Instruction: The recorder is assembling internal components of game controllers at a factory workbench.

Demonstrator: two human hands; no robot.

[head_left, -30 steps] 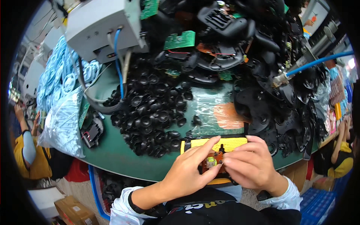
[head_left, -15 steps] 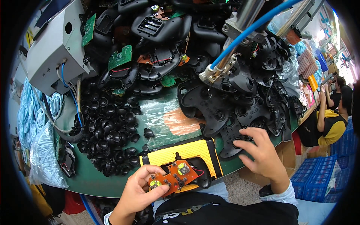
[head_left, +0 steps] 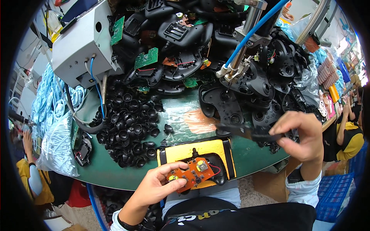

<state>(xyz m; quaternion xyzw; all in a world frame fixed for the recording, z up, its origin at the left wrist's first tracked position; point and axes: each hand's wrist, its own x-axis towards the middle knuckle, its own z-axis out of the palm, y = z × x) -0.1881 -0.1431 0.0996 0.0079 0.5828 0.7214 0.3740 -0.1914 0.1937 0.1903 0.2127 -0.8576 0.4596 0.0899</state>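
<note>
My left hand (head_left: pixel 156 188) is closed on an orange-brown circuit board (head_left: pixel 192 175), thumb across its face. Yellow-topped joystick modules and a red wire show on the board. Beneath it lies a yellow pad (head_left: pixel 175 152) with black side edges. A black controller shell (head_left: pixel 220 178) rests on that pad, partly hidden by the board. My right hand (head_left: pixel 304 134) pinches one end of a black controller faceplate (head_left: pixel 246 132), seen nearly edge-on and blurred by motion. The faceplate is over the near side of a pile of similar faceplates (head_left: pixel 227 109).
Many small black thumbstick caps (head_left: pixel 129 123) lie heaped at left. Behind are piled controller back shells (head_left: pixel 179 32) with green boards (head_left: pixel 146 57). A grey machine box (head_left: pixel 81 46) stands far left. A metal driver head with a blue hose (head_left: pixel 235 69) hangs over the faceplates.
My right hand has closed on a faceplate from the pile and lifted it, moving rightward and up. My left hand still holds the circuit board over the pad. The whole view has shifted somewhat.
</note>
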